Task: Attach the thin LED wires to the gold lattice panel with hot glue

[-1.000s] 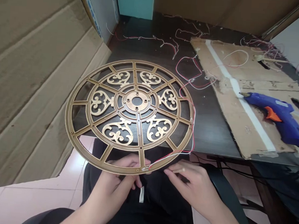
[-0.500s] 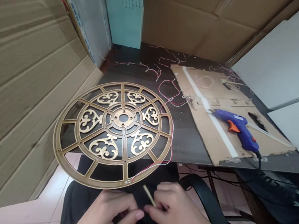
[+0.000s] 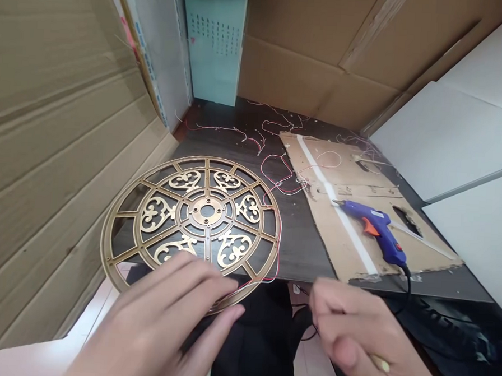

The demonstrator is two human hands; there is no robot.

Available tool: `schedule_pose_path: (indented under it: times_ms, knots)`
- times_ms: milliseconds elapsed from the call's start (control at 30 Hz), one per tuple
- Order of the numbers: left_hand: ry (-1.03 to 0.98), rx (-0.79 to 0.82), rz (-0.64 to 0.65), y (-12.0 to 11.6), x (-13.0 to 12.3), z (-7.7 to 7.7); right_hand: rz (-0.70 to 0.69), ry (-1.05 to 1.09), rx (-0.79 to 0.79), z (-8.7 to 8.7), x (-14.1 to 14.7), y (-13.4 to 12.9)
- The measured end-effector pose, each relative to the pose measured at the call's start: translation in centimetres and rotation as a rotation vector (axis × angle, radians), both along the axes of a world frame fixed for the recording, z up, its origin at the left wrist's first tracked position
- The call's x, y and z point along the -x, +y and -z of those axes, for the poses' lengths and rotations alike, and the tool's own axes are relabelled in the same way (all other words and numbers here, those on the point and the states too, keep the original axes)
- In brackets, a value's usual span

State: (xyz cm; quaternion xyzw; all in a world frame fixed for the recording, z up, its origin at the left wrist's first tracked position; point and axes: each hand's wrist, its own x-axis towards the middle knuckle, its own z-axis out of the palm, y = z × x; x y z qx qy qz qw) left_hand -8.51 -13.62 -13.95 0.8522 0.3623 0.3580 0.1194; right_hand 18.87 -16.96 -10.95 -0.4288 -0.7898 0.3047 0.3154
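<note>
My left hand (image 3: 164, 312) reaches over the near rim of a large round gold openwork panel (image 3: 208, 194). Its thumb stands apart from the fingers, and the fingertips are at a red and white wire (image 3: 278, 257) running along the rim; I cannot tell whether they touch it. To the right, over the table's front edge, my right hand (image 3: 357, 328) is closed around a thin pale stick (image 3: 380, 363). Only a short end of the stick shows below the thumb. The panel lies partly on the dark table, its near part past the edge.
A blue glue gun (image 3: 375, 225) with orange trigger lies on a cardboard sheet (image 3: 324, 231) at the right, its cord hanging over the edge. Tangled thin wires (image 3: 272, 172) are strewn behind. Cardboard walls (image 3: 69, 117) stand at left and back, with a light blue panel (image 3: 215, 68).
My hands have come apart: the left has risen over the panel's near rim, the right has moved right with the stick. The camera view has shifted.
</note>
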Motion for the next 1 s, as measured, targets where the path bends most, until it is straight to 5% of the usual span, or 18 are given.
schedule_pose_path:
  times_ms: [200, 367, 600, 767, 1000]
  knots:
    - [0.121, 0.118, 0.044, 2.1, -2.1, -1.3, 0.248, -0.091, -0.097, 0.6, 0.2, 2.5]
    - [0.025, 0.200, 0.046, 2.4, -1.8, -1.1, 0.144, -0.107, 0.000, 2.1, 0.2, 3.7]
    - [0.041, 0.055, 0.093, 1.8, -1.5, -0.2, 0.198, -0.122, -0.102, 2.3, -0.1, 3.7]
    - [0.105, -0.163, 0.099, 0.7, -0.5, -0.5, 0.363, -0.198, 0.024, 1.3, -0.4, 4.2]
    - [0.042, -0.199, -0.041, -1.2, 0.7, 0.8, 0.510, -0.160, 0.129, 1.9, 1.0, 5.2]
